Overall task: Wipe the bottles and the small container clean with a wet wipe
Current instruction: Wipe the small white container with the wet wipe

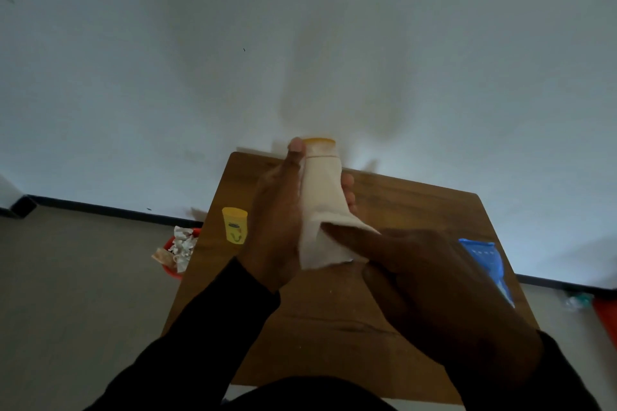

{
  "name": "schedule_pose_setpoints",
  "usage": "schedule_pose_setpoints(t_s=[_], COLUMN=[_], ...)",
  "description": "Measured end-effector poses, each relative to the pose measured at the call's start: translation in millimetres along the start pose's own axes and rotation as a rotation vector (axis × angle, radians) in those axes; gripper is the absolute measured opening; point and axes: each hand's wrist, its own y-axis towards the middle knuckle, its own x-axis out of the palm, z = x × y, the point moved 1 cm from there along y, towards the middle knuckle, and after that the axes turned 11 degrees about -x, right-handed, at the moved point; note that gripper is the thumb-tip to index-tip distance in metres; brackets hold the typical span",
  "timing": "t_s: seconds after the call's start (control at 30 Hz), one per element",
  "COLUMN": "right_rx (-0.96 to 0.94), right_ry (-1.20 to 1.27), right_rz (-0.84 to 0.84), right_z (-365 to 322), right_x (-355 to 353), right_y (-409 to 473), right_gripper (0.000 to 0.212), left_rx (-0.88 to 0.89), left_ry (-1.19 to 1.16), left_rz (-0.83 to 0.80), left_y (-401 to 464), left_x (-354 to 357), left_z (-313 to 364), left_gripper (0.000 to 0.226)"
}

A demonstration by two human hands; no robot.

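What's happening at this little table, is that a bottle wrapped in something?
Yes. A person is cleaning a bottle with a yellow cap. The left hand holds it up above the wooden table, with a wet wipe wrapped around its body, while the right hand grips the wipe's lower end. A small yellow container and a blue wipes pack wait on the table.

wipe-wrapped bottle [322, 183] upright, small yellow container [234, 225] left

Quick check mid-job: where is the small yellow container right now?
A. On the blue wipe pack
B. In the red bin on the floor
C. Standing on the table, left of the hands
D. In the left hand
C: the small yellow container stands upright on the table, untouched, left of the left hand.
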Motion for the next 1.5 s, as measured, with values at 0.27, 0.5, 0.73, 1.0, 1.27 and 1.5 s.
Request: schedule_pose_setpoints(t_s=[0.27, 0.5, 0.73, 1.0, 1.27, 1.5], right_rx=[0.106, 0.0, 0.03, 0.075, 0.031, 0.009], right_ry=[-0.039, 0.009, 0.055, -0.024, -0.044, 0.061], right_rz=[0.104, -0.014, -0.075, 0.111, 0.124, 0.11], right_z=[21, 0, -5, 16, 14, 5], right_x=[-1, 15, 18, 16, 12, 23], right_y=[6, 11, 6, 5, 17, 8], right_gripper=[0.06, 0.06, 0.061, 0.059, 0.056, 0.06], left_rx=[0.115, 0.005, -0.024, 0.089, 0.084, -0.051], left_ry=[0.064, -0.166, -0.222, 0.02, 0.169, -0.067], left_rz=[0.149, 0.093, 0.165, 0.227, 0.106, -0.129], left_y=[-1, 2, 3, -1, -7, -13], left_x=[-5, -5, -11, -10, -5, 1], left_z=[1, 4, 5, 2, -11, -8], left_gripper=[0.041, 0.057, 0.056, 0.037, 0.034, 0.058])
